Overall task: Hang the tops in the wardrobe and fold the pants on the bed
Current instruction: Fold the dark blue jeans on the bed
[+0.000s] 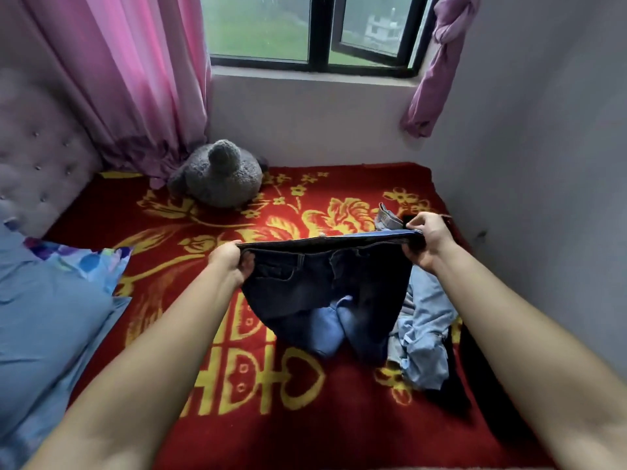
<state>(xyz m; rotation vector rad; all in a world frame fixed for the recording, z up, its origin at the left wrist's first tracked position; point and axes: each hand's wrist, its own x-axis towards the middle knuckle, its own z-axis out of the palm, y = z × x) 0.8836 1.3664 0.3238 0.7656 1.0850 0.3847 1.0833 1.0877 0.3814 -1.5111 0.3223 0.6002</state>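
around: grey plush toy (217, 174) lying by the curtain (135, 79), light jeans (424, 334) crumpled beside | jeans (322, 286): dark, waistband stretching flat | hands: left (229, 262) and right (427, 239) both gripping waistband ends

A grey stuffed toy (217, 174) lay on a red blanket (305, 401) with yellow flowers, just beside the hem of a pink curtain (135, 79), while a blue pillow (51, 300) sat near a tufted headboard (40, 157) and a knotted purple curtain (441, 62) hung right of the window (258, 28).

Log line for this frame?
phase: folding | left hand: grips jeans waistband | right hand: grips jeans waistband | jeans: held up over bed
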